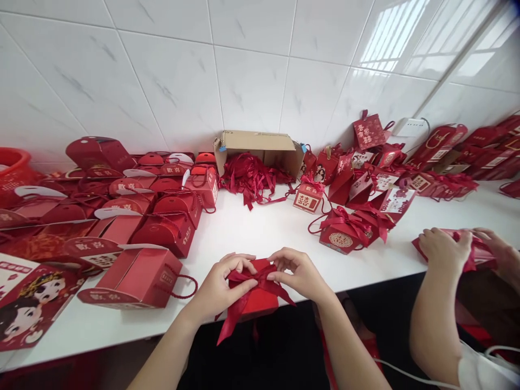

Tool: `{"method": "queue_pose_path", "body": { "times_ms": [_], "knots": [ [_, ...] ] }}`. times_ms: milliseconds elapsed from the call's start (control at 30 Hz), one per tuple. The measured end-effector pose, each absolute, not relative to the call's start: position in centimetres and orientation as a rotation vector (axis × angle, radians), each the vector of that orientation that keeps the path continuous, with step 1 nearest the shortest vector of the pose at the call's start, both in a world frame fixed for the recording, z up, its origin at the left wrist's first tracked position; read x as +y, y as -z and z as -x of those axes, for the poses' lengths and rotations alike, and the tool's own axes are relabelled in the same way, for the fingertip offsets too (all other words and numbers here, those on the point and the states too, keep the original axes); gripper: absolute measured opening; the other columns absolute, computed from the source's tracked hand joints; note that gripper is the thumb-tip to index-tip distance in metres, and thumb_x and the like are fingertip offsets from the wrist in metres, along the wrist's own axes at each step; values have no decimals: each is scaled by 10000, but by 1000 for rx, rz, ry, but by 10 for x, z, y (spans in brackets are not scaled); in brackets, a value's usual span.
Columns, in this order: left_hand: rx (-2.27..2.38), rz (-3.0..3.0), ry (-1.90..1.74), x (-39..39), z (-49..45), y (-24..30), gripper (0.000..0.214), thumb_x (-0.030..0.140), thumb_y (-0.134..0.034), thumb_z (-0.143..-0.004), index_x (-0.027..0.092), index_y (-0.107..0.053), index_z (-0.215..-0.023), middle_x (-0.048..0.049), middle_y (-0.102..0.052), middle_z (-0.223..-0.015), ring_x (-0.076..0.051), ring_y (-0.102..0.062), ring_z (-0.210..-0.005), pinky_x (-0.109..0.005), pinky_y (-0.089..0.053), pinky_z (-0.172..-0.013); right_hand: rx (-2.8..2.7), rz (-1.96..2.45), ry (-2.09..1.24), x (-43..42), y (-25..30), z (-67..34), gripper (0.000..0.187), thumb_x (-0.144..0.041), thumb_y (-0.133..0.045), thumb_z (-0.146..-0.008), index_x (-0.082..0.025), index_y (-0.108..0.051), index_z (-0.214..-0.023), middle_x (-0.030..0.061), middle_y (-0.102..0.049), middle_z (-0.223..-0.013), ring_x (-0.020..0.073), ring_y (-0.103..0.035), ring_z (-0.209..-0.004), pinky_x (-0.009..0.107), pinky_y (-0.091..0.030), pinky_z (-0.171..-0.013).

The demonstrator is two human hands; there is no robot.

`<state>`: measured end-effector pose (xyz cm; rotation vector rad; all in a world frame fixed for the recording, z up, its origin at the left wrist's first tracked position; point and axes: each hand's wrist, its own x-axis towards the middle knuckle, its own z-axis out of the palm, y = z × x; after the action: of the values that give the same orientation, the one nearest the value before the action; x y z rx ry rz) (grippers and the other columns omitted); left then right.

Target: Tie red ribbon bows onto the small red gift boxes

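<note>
A small red gift box (264,301) sits at the table's front edge, with a dark red satin ribbon (233,319) tied over its top in a bow. My left hand (231,279) pinches the left side of the bow between thumb and fingers. On the other side, my right hand (294,271) pinches the bow's right loop near the knot. The ribbon's tails hang down, one over the box's front left and one to the right. My fingers hide part of the box's top.
Rows of red gift boxes (134,276) fill the table's left. A cardboard box (260,142) of loose ribbons (247,173) stands against the tiled wall. Bow-tied boxes (341,230) sit right of centre. A co-worker's hands (444,249) work on another red box at the right.
</note>
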<state>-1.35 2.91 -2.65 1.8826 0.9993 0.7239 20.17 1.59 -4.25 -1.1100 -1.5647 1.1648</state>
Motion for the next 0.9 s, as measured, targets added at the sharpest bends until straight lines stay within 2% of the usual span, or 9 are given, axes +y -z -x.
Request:
{"method": "queue_pose_path", "body": {
  "times_ms": [67, 167, 333, 633, 900],
  "knots": [
    [974, -1858, -716, 31, 12, 24, 111, 250, -615, -792, 205, -520, -755, -50, -657, -971, -213, -531, -1174, -339, -428, -950, -1583, 1171, -1156, 15, 43, -203, 217, -338, -738, -711, -182, -623, -807, -7, -585, -694, 121, -541, -633, 264, -465, -610],
    [948, -1821, -691, 35, 11, 20, 167, 251, -592, -803, 202, -484, -686, -52, -665, -907, -221, -538, -1169, -339, -433, -935, -1568, 1162, -1148, 14, 42, -204, 214, -353, -705, -742, -180, -580, -725, -7, -584, -697, 119, -548, -635, 259, -466, -614],
    [957, -1771, -692, 38, 9, 19, 328, 257, -583, -804, 212, -346, -582, -59, -691, -836, -241, -540, -1172, -370, -421, -943, -1526, 1124, -1165, 13, 39, -204, 205, -349, -692, -753, -180, -584, -714, -8, -609, -654, 121, -571, -599, 256, -470, -594],
    [943, -1709, -765, 35, 0, 22, 429, 210, -629, -742, 234, -234, -577, -64, -708, -712, -243, -574, -1121, -374, -449, -900, -1429, 1117, -1129, 13, 42, -203, 186, -337, -691, -748, -178, -620, -684, 14, -646, -646, 139, -588, -608, 269, -460, -591],
    [961, -1746, -786, 33, 1, 23, 438, 199, -644, -714, 230, -235, -559, -56, -675, -672, -242, -595, -1084, -366, -454, -881, -1417, 1156, -1067, 9, 47, -205, 168, -285, -689, -747, -178, -607, -646, 14, -643, -632, 140, -580, -610, 266, -456, -600]
  ]
}}
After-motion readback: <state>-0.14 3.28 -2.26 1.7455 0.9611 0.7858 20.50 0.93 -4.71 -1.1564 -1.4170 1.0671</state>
